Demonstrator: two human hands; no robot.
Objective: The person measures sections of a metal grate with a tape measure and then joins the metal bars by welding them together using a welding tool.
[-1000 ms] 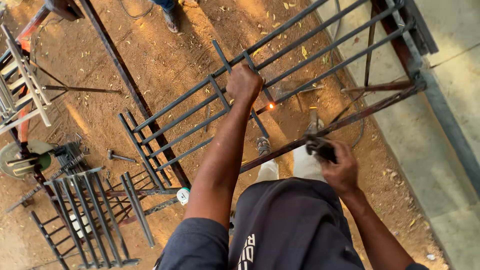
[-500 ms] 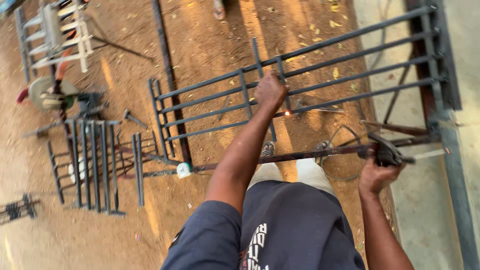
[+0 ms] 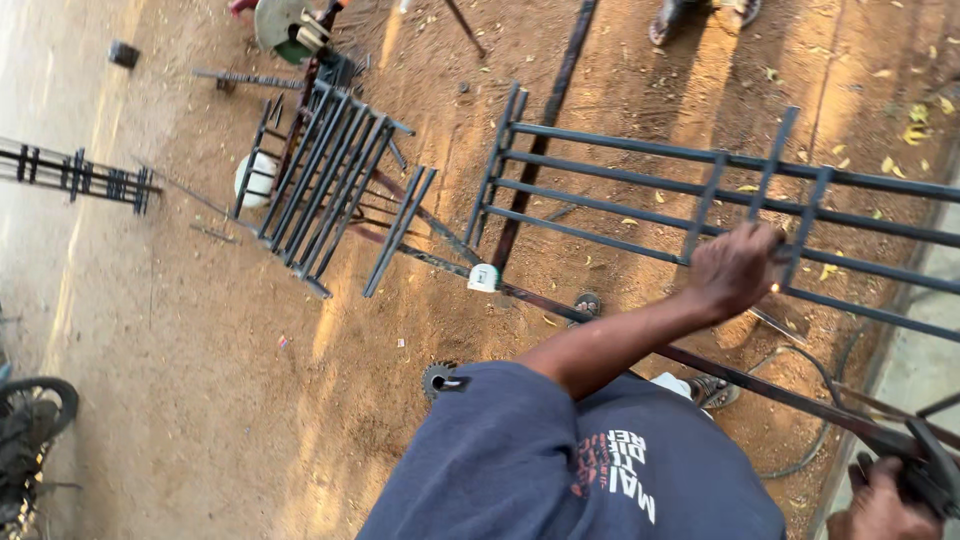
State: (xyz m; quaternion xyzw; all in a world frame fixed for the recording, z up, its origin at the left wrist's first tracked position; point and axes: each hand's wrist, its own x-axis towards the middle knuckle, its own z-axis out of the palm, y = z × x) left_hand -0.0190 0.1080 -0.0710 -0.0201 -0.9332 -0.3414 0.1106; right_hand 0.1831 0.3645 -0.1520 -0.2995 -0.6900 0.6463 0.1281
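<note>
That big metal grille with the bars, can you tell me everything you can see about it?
The metal grille is a dark, painted-looking frame of long parallel bars joined by short crosspieces. It lies nearly flat over the reddish dirt ground, running off the picture's right edge. The left hand grips one crosspiece, with a tiny orange glow beside it. A long dark rod passes under its left end. Yellow leaves lie between its bars.

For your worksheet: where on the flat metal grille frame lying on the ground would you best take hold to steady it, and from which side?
Probably a free short upright bar of the grille frame, gripped from above: it lies flat with open gaps, as the left hand shows.
</note>
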